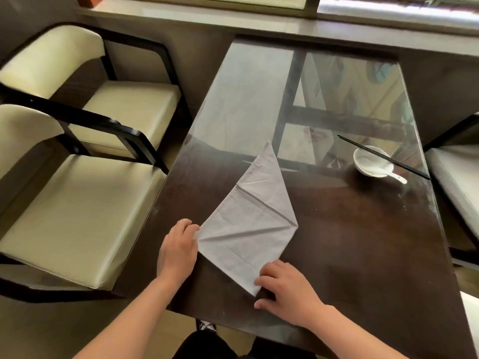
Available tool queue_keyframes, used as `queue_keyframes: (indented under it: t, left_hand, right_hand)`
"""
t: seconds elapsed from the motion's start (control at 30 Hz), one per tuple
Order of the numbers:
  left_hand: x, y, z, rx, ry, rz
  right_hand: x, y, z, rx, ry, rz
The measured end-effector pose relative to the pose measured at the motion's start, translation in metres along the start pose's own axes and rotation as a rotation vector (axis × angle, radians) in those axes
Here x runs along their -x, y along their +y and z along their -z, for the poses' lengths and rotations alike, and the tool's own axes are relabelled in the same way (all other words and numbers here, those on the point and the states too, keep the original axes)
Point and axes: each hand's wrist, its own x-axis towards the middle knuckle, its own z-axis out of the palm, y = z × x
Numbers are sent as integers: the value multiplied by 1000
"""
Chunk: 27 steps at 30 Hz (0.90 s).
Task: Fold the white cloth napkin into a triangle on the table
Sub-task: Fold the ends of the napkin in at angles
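No text, label, brand, number or sign can be read on anything in view.

On the table (363, 242), napkin (254, 218) nearest; bowl (363, 161), seemingly under chopsticks (383, 157), behind-right.

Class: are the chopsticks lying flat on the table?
No, the chopsticks rest across the rim of the white bowl.
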Motion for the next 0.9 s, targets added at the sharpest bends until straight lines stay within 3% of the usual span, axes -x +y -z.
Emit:
queue_keyframes:
  t: [0.1,0.2,0.4,0.9]
  left_hand:
    - [13,-10,-2,-45,-64,-235]
    - [28,-29,-5,-176,-240,-291]
    - [39,-46,-10,-200,-300,-285]
    - [37,-43,-1,-115,-267,-257]
  right_hand:
    - [0,-3,-5,104,-47,82]
    - [-4,-5,-12,157,64,111]
    - [-5,-5,-25,152,220,146]
    - [-48,-15,26,-84,351,18]
